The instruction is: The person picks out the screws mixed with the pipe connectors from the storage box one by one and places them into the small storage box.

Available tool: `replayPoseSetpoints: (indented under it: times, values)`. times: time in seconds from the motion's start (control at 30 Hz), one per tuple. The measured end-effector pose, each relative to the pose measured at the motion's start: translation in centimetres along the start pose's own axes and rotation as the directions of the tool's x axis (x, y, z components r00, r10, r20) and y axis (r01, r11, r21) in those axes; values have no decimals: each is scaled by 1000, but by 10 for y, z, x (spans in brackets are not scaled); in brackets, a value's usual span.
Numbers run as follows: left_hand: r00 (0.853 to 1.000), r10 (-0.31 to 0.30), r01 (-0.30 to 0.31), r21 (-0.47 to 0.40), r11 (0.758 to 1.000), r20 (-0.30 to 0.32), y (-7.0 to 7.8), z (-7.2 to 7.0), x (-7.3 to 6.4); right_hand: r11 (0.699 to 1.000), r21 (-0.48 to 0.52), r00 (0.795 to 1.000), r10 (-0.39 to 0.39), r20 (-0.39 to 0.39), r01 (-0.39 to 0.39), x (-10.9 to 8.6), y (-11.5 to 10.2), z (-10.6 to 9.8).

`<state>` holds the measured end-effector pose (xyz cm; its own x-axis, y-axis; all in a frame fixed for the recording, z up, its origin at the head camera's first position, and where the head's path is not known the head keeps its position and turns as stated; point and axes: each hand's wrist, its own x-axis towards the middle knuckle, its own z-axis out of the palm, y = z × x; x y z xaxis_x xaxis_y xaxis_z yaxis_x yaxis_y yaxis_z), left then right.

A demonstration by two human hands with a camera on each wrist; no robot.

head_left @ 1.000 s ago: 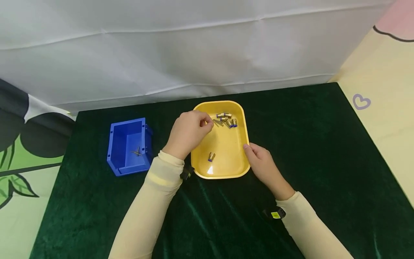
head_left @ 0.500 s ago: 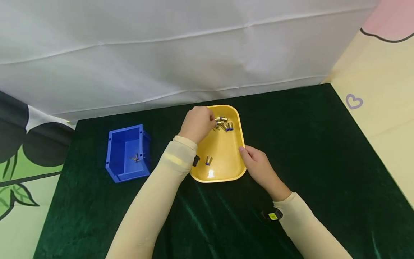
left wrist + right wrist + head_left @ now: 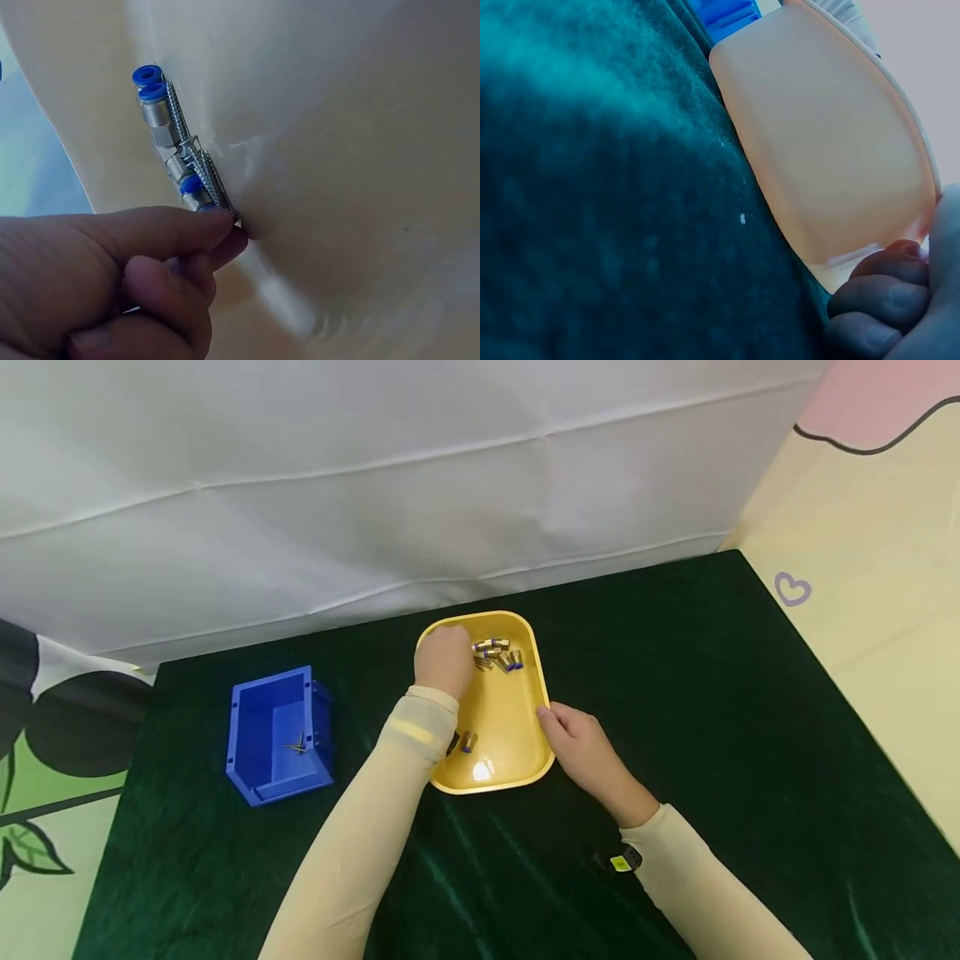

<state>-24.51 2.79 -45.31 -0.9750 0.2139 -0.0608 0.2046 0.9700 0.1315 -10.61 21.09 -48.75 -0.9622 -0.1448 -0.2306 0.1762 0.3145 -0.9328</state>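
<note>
My left hand (image 3: pixel 444 662) reaches down into the yellow tray (image 3: pixel 502 768), at its left side. In the left wrist view its thumb and forefinger pinch the near end of a thin threaded screw (image 3: pixel 204 166). Other screws and several brass push-fit fittings (image 3: pixel 161 124) with blue collars lie against the pinched one. From the head view my fingertips are hidden behind the hand. My right hand (image 3: pixel 588 752) grips the tray's right rim, thumb on top and fingers curled against the outside wall (image 3: pixel 817 142). A lone fitting (image 3: pixel 468 742) lies near the tray's front.
A blue bin (image 3: pixel 279 735) stands left of the tray with a few screws (image 3: pixel 298 745) inside. Dark green cloth (image 3: pixel 675 693) covers the table, and a white curtain (image 3: pixel 360 527) hangs behind its back edge.
My left hand has moved lower into the tray, its fingertips turning out of the head view. My right hand keeps its grip on the rim. The head view has shifted slightly.
</note>
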Motion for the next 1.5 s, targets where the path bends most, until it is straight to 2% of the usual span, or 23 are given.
replayPoseSetpoints:
  times: [0.3,0.5,0.6,0.73,0.87,0.97,1.1,1.17,1.33,1.4,1.5]
  values:
    - [999,-22,24,-76,997,23,-4,-14,-12,1000,-20,1000,-14,-1,14,-1,-2,5]
    - [1000,11,-14,-232,973,-16,-5,-46,-38,999,-53,1000,-6,-21,4,-1,-2,1]
    - [997,15,-35,-298,954,-71,-8,-58,-50,998,-67,999,0,-33,-2,0,-1,-4]
    - [992,-17,-29,-359,933,-126,-18,-65,-65,998,-58,999,5,-40,-7,-1,1,-8]
    - [988,-88,28,-421,907,-124,-33,-68,-79,999,-49,999,10,-36,-11,-2,4,-8]
    - [981,-126,48,-443,895,-146,-47,-67,-87,999,-54,999,4,-51,-6,-2,5,-9]
    - [964,-175,74,-434,898,-198,-71,-68,-98,999,-51,998,6,-64,-9,-2,6,-9]
    - [955,-210,106,-422,900,-207,-86,-70,-105,999,-48,998,8,-57,-11,-2,6,-9]
    - [928,-316,232,-357,905,-197,-125,-73,-119,999,-38,999,0,-46,-2,-1,8,-8]
    - [907,-381,307,-335,891,-181,-140,-73,-123,999,-38,999,-2,-53,0,-1,8,-9]
    - [874,-467,408,-322,854,-132,-156,-71,-129,999,-47,998,0,-60,-3,-2,7,-11]
